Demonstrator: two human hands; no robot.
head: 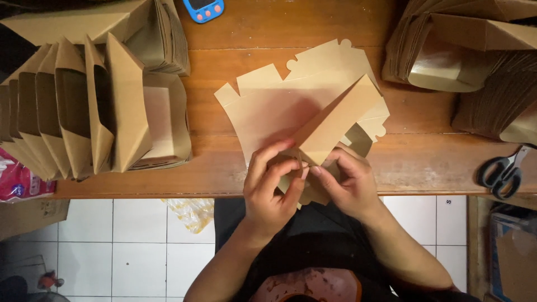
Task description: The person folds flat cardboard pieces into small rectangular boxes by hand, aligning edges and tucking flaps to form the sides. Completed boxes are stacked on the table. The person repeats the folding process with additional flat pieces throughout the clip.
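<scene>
Fingers of both hands pinch a corner of the flat brown carton blank at the counter edge; an uneven fold could crease or tear the card.

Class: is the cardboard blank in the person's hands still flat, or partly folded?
Partly folded: one panel of the cardboard blank stands up while both hands, left and right, pinch its near corner.

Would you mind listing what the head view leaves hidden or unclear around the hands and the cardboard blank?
- Near corner of the cardboard blank: covered by the left hand and right hand.
- Blue timer: cut off by the top edge.
- Scissors: blade tips are out of frame at the right edge.
- Flat stack: count unreadable, cropped.
</scene>
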